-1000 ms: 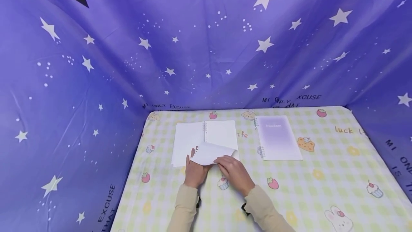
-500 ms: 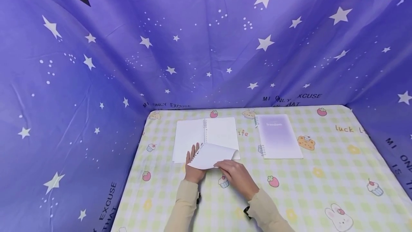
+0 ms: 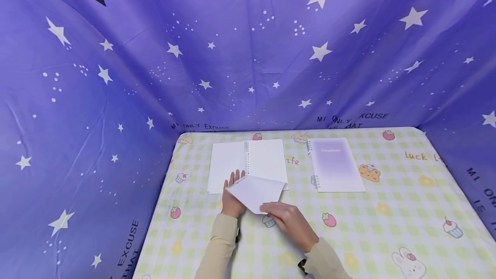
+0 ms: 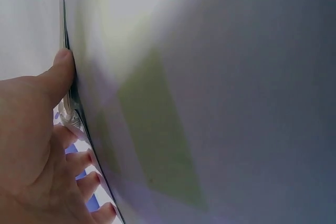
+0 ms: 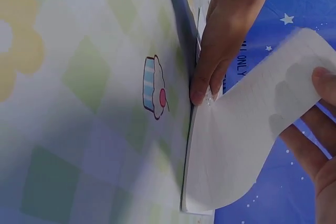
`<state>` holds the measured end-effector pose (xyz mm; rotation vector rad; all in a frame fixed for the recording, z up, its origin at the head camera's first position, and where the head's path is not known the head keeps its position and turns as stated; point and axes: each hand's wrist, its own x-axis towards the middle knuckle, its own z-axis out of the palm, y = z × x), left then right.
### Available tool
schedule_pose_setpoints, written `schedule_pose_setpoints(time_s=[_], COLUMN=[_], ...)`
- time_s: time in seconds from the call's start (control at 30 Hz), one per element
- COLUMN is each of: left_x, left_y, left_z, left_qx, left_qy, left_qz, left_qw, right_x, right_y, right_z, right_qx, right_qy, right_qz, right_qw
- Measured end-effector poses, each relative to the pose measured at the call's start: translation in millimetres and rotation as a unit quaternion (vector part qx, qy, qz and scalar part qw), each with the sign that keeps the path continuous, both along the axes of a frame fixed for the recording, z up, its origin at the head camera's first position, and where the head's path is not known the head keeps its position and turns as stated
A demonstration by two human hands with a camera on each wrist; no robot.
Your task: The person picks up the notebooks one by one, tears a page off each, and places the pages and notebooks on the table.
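An open spiral notebook (image 3: pixel 265 158) with white pages lies on the table, its wire binding (image 3: pixel 246 154) down the middle. One page (image 3: pixel 257 190) is lifted and folded towards me; its holed edge slants to the left, away from the lower binding. My right hand (image 3: pixel 290 221) pinches this page near its corner, the thumb (image 5: pixel 325 83) on its face in the right wrist view. My left hand (image 3: pixel 232 199) rests at the notebook's near edge beside the binding, fingers extended upward and partly covered by the page. In the left wrist view its thumb (image 4: pixel 63 69) touches the notebook edge.
A second spiral notebook (image 3: pixel 336 167) with a purple cover lies closed to the right. Both notebooks are on a checked tablecloth (image 3: pixel 403 210) printed with cartoons. Purple star-printed curtains (image 3: pixel 252 55) stand around the table's back and sides.
My right hand has drawn the page corner down towards me, so the page spreads wider over my left hand. The left fingers now extend upward beside the holed edge.
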<state>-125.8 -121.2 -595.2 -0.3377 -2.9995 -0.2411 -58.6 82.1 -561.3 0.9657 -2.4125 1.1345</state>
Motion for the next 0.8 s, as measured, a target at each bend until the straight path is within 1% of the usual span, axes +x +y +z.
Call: schedule_pose_setpoints(time_s=[0.03,0.1,0.13,0.27,0.33,0.37,0.4,0.47,0.53,0.63,0.7,0.8], left_x=[0.4,0.4,-0.1,-3.8,-6.2,-7.3,-8.0,-10.0,-10.4,-7.3,-5.5,-5.8], left_y=[0.6,1.4,1.3,0.3,-0.9,-1.4,-2.0,-3.1,-3.2,-3.2,-2.8,-3.2], left_z=[-0.6,-2.2,-5.7,-14.8,-20.9,-21.8,-24.1,-31.0,-31.6,-26.9,-22.2,-24.4], left_qx=[0.002,0.008,0.007,0.023,0.018,0.017,0.011,0.0,-0.004,-0.008,-0.002,0.008], left_qy=[0.005,-0.009,-0.013,-0.047,-0.033,-0.031,-0.021,0.013,0.008,0.002,-0.025,-0.023], left_qz=[0.0,0.002,0.003,0.011,0.013,0.013,0.014,0.014,0.015,0.013,0.013,0.013], left_qw=[1.0,0.9999,0.9999,0.9986,0.9992,0.9993,0.9996,0.9998,0.9999,0.9999,0.9996,0.9996], right_x=[1.4,4.9,6.9,14.6,17.3,18.3,19.1,20.5,21.7,23.2,23.8,25.0], right_y=[1,2,2,1,1,1,1,1,1,1,1,1], right_z=[-0.7,-1.3,-1.0,2.6,5.0,6.4,7.8,10.7,13.9,18.9,22.1,27.1], right_qx=[0.002,0.001,0.001,-0.003,-0.003,-0.002,-0.001,-0.002,-0.003,-0.012,-0.018,-0.02], right_qy=[0.004,0.003,0.0,-0.012,-0.014,-0.014,-0.015,-0.021,-0.026,-0.03,-0.03,-0.029], right_qz=[0.0,0.006,0.011,0.029,0.031,0.03,0.03,0.031,0.038,0.047,0.051,0.053], right_qw=[1.0,1.0,0.9999,0.9995,0.9994,0.9994,0.9994,0.9993,0.9989,0.9984,0.9981,0.998])
